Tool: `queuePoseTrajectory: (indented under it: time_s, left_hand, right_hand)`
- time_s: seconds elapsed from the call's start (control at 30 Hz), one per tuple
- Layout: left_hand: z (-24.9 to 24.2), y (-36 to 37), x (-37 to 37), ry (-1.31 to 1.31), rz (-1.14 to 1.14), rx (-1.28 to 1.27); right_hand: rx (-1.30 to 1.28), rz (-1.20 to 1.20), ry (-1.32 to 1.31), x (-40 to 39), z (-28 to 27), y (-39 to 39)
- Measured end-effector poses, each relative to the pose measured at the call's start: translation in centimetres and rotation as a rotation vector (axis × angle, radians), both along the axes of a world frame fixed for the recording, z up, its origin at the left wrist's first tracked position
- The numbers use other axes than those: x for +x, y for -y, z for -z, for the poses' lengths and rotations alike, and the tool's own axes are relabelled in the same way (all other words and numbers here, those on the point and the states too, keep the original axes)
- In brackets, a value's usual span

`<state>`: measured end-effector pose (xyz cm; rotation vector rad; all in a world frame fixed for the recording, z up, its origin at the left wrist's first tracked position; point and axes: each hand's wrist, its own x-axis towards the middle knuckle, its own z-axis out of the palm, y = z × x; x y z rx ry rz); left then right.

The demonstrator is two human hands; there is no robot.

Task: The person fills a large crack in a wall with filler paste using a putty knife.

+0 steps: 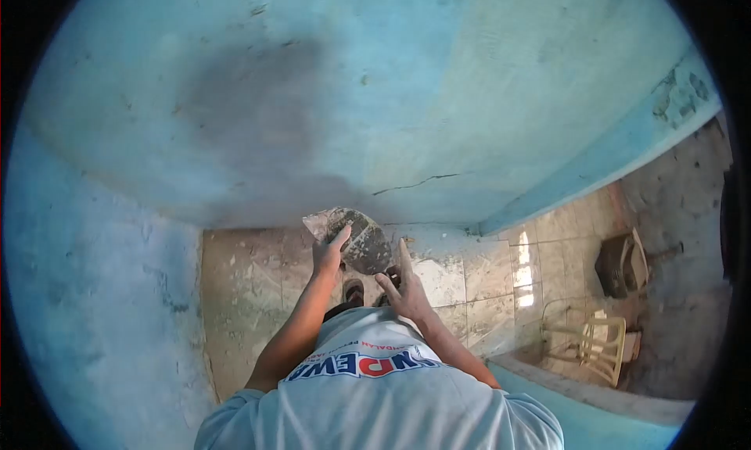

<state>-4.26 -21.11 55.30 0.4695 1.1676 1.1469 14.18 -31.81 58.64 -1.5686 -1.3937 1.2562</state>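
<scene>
Nearest: one person's torso in one pale shirt [375, 407], both forearms reaching forward.

Hands, two. Left hand [327, 256]: closed on the left part of a dark curved piece [368, 247], thumb laid over its face. Right hand [407, 295]: partly open, index finger straight and pointing away from the body, thumb apart from it near the piece's lower right edge. Remaining fingers unclear; cannot tell whether this hand grips anything, nor whether it touches the piece.

Piece, one: held in front of the torso, above the feet, crusted with pale, plaster-like residue. Exact identity uncertain.

Step in hand, as judged: holding and handling the piece, the left hand apparently carrying it. From this hold, turning or shifting it would call for a firm left grip and a sure right-hand contact at the edge.

Below: two feet partly seen, the clearer one [354, 288] in dark footwear, on a dusty tiled floor [250, 294]; tiles not countable.

Beyond: blue wall [407, 82] with one large grey patch [258, 106] and one long crack [415, 185] low down. Off to the right: one plastic chair [609, 322] and one dark container-like object [614, 266].
</scene>
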Motion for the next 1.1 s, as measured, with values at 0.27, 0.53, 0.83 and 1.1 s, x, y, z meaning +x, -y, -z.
queuePoseTrajectory:
  time_s: [0.27,0.53,0.83,1.1]
  left_hand:
    - [0.0,-4.1,-1.1,-0.161,0.127,-0.001]
    - [-19.1,-20.0,-4.0,-0.317,0.213,1.036]
    - [-40.6,-29.5,-1.6,-1.479,-0.071,1.865]
    - [-40.0,-33.2,4.0,-1.986,-0.568,1.914]
  right_hand:
    - [0.244,0.273,0.078,-3.3,3.4,-0.9]
    - [0.317,0.471,0.054,3.1,8.5,-10.4]
    - [0.397,0.113,0.746,15.4,4.7,-16.2]
    - [0.356,-0.234,0.953,21.9,-0.7,-20.7]
